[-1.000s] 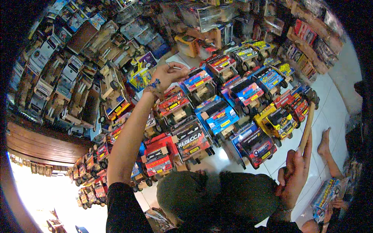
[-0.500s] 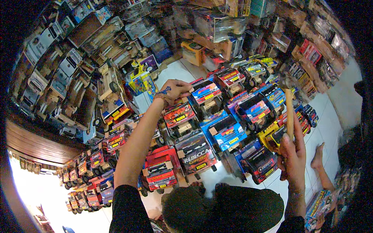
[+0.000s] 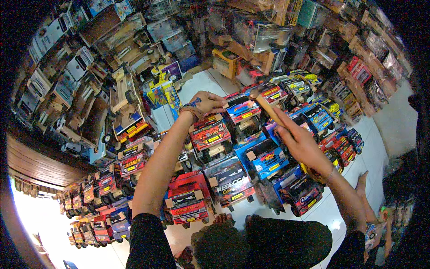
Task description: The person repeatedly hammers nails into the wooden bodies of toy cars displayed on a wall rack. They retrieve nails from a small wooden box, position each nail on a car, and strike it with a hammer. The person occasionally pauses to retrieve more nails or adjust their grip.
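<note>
My left hand [image 3: 204,104] is stretched out to the left side of a blue and pink toy truck cab [image 3: 242,109]. Its fingers are pinched on a small tan wooden piece, mostly hidden behind the fingertips. Similar tan squares stick out from neighbouring trucks, such as the blue truck [image 3: 264,157] and the red truck [image 3: 188,199]. In my right hand [image 3: 304,145] is a hammer [image 3: 271,110], gripped by its wooden handle. The hammer's head is over the blue and pink cab, near my left fingertips; whether it touches cannot be seen.
Rows of toy trucks stand on white tiles [image 3: 376,139]. Wooden truck bodies [image 3: 123,96] are stacked at the left, and plastic-wrapped toys [image 3: 255,33] pile up at the back. Another person's bare foot [image 3: 362,181] and leg show at the right.
My right hand has swung the hammer left and inward, from upright at the right to over the blue and pink truck. My left hand stays at that truck's side.
</note>
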`<action>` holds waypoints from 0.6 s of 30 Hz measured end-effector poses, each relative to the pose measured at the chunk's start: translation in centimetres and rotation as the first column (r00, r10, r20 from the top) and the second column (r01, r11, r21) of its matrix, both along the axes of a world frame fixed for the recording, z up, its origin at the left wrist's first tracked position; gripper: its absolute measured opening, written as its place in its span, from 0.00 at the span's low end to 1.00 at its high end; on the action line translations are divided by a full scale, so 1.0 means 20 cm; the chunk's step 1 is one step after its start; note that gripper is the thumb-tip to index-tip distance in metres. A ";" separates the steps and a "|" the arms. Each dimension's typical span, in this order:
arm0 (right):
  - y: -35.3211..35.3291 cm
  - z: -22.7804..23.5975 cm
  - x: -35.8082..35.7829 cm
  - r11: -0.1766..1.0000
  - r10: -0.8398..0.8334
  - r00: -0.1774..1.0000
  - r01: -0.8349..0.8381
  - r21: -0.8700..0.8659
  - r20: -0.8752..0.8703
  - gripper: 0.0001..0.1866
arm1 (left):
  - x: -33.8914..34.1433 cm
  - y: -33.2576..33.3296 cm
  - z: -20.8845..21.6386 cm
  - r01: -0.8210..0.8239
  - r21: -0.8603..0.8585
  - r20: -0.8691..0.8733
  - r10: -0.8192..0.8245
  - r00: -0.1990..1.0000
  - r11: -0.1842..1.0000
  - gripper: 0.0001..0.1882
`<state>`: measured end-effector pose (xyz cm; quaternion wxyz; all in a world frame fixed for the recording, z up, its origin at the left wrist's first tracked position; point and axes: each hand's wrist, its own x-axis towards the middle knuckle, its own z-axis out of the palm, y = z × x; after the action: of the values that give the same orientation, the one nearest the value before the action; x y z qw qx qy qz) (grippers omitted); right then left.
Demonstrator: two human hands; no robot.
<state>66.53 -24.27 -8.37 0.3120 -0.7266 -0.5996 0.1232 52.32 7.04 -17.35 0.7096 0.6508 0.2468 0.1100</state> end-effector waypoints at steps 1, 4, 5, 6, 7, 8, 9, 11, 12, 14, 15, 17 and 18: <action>0.03 -0.02 0.01 1.000 0.006 1.000 -0.005 -0.030 0.011 0.29 | 0.00 0.00 0.00 -0.001 -0.007 0.010 0.001 1.000 1.000 0.12; 0.13 -0.06 0.02 0.997 0.044 0.998 -0.041 -0.072 0.041 0.30 | -0.01 0.00 -0.01 0.004 0.035 -0.002 -0.004 1.000 0.999 0.11; 0.16 -0.06 0.02 0.996 0.068 0.996 -0.066 -0.055 0.050 0.30 | -0.01 0.00 -0.01 0.007 0.058 -0.012 -0.006 1.000 0.998 0.11; 0.18 -0.06 0.01 0.995 0.093 0.994 -0.092 -0.024 0.061 0.30 | -0.01 0.00 -0.01 0.009 0.044 0.004 -0.009 1.000 0.999 0.11; 0.20 -0.05 0.01 0.995 0.078 0.992 -0.071 -0.070 0.101 0.30 | -0.02 -0.01 0.00 0.011 0.030 0.019 -0.011 1.000 0.999 0.11; 0.22 -0.05 0.00 0.994 0.066 0.988 -0.052 -0.099 0.142 0.30 | -0.02 -0.01 0.01 0.012 0.018 0.035 -0.013 0.999 1.000 0.10; 0.23 -0.04 0.00 0.991 0.064 0.983 -0.042 -0.127 0.174 0.30 | -0.02 -0.01 0.02 -0.002 0.030 0.006 0.002 1.000 1.000 0.11; 0.26 -0.03 0.00 0.997 0.070 0.978 -0.060 -0.056 0.198 0.30 | -0.01 -0.02 0.04 -0.024 0.055 -0.057 0.027 0.998 0.998 0.11; 0.26 -0.03 -0.01 0.997 0.074 0.976 -0.077 0.010 0.205 0.30 | -0.01 -0.02 0.05 -0.005 0.082 -0.091 0.013 0.996 0.997 0.11; 0.27 -0.05 -0.02 1.000 -0.009 0.980 0.006 0.014 0.201 0.31 | 0.00 -0.03 0.06 -0.027 0.107 -0.114 0.039 0.993 0.994 0.11; 0.26 -0.06 -0.02 0.998 -0.029 0.980 0.017 0.063 0.196 0.31 | 0.00 -0.03 0.07 -0.041 0.125 -0.136 0.058 0.989 0.991 0.11; 0.26 -0.10 -0.03 0.992 0.020 0.959 0.016 -0.125 0.283 0.31 | -0.01 -0.03 0.07 -0.028 0.129 -0.085 0.039 0.996 0.991 0.10; 0.26 -0.11 -0.03 0.970 0.052 0.947 0.028 -0.242 0.317 0.32 | -0.01 -0.04 0.06 -0.021 0.134 -0.064 0.030 0.998 0.991 0.09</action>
<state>65.97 -19.16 -10.66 0.1180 -0.7659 -0.6272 0.0777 52.14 6.33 -16.14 0.6545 0.6968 0.2704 0.1136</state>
